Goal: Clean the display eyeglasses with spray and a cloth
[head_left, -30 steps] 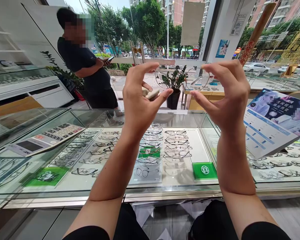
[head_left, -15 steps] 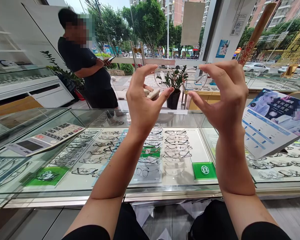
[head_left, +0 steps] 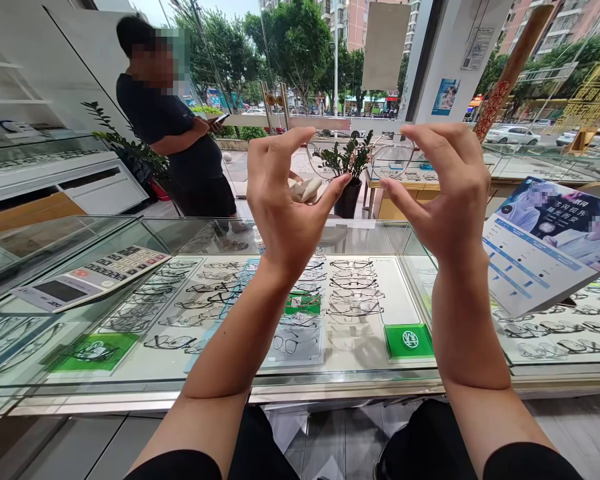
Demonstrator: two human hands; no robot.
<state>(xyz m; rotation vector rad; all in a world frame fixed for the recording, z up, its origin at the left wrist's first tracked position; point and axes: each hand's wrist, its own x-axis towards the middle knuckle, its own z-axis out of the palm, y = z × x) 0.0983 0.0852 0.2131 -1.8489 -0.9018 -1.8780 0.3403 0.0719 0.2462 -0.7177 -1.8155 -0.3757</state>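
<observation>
Raised at chest height over the counter is a pair of thin-rimmed eyeglasses point(head_left: 393, 161), its clear lenses facing me. My left hand point(head_left: 285, 193) grips one side, index finger at the top of the rim and thumb near the bottom. Bunched in that same palm is a beige cloth point(head_left: 307, 191), partly hidden by the fingers. On the other side, my right hand point(head_left: 445, 190) holds the glasses between index finger and thumb in the same way. The temples are hard to make out.
Below my hands stands a glass display case point(head_left: 350, 340) with rows of spectacle frames point(head_left: 353, 283) inside. A calculator point(head_left: 93, 277) lies on its left, a printed calendar point(head_left: 550, 247) stands right. Beyond, a person point(head_left: 175, 127) holds a phone near a potted plant point(head_left: 347, 197).
Both hands have shifted slightly left, and the glasses have turned a little, so the right lens shows rounder. The person beyond the case stays in place.
</observation>
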